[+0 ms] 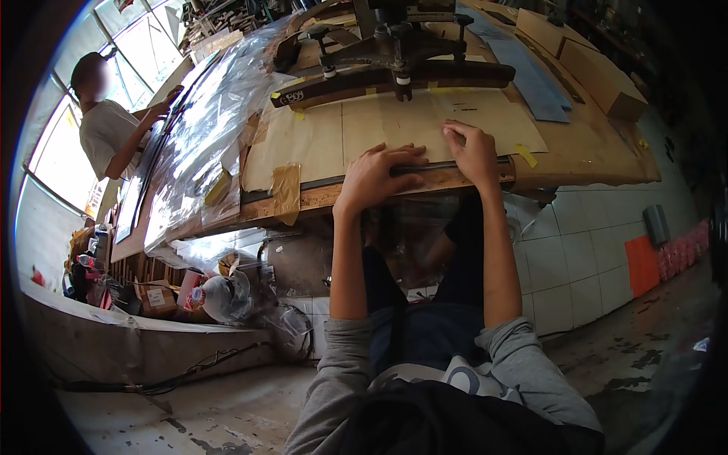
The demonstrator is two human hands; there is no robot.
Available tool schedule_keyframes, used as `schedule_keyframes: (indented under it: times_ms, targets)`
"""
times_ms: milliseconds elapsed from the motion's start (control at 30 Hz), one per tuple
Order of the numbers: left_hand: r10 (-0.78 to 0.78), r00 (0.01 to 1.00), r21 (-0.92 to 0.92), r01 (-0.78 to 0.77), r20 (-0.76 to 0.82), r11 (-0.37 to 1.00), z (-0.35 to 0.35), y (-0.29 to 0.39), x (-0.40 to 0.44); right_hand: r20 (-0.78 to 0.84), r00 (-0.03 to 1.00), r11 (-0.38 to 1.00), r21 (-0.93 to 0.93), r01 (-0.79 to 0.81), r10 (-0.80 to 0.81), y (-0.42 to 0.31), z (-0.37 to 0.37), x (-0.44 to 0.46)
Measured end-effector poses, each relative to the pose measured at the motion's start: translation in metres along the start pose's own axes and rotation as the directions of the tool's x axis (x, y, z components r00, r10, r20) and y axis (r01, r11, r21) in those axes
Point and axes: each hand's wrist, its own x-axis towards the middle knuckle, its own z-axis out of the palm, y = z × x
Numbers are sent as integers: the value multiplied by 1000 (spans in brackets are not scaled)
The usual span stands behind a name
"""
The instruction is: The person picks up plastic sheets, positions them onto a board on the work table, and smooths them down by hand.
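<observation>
My left hand (377,176) lies with its fingers stretched out over the front edge of a cream sheet (303,148) marked with a thin dark line. A dark strip (322,183) runs along that edge. To its right, my right hand (474,154) rests on the sheet with bent fingers and the thumb close to the index finger; anything between them is hidden. Beyond both hands, a long dark bar (455,76) hangs from a black metal clamp frame (396,51) above the sheet. Brown tape (287,193) wraps over the front edge, left of my left hand.
Crumpled clear plastic film (205,129) covers the table's left part, where another person (114,125) stands. Blue-grey strips (527,72) and a cardboard box (604,80) lie at the right. Yellow tape (526,155) sticks near the front right. Bags and boxes crowd the floor below left.
</observation>
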Motion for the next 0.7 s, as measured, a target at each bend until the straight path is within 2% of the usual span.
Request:
schedule_keyframes:
  times_ms: [67, 167, 267, 467, 567, 667, 700]
  targets:
    - [-7, 998, -41, 4, -56, 999, 1, 1, 1, -3, 1000, 1000, 2, -2, 2, 0, 0, 0]
    - [-119, 988, -177, 100, -98, 979, -2, 6, 0, -5, 1000, 1000, 15, -11, 11, -1, 0, 1]
    - [-139, 979, -180, 112, -146, 977, -7, 13, -3, -4, 1000, 999, 28, -20, 20, -1, 0, 1]
    - [-153, 932, -336, 35, -330, 941, -5, 17, -9, -22, 1000, 999, 33, -4, 4, 0, 0, 1]
    - [-230, 940, -454, 94, -254, 886, -11, 32, -26, -33, 999, 999, 34, -8, 9, 1, 0, 0]
    - [-4, 975, -180, -37, -220, 983, -4, 47, -57, -31, 999, 999, 38, -11, 12, 2, 0, 2]
    - [-83, 983, -178, 54, -161, 983, 2, 58, -71, -29, 1000, 999, 45, -11, 12, 4, 1, 3]
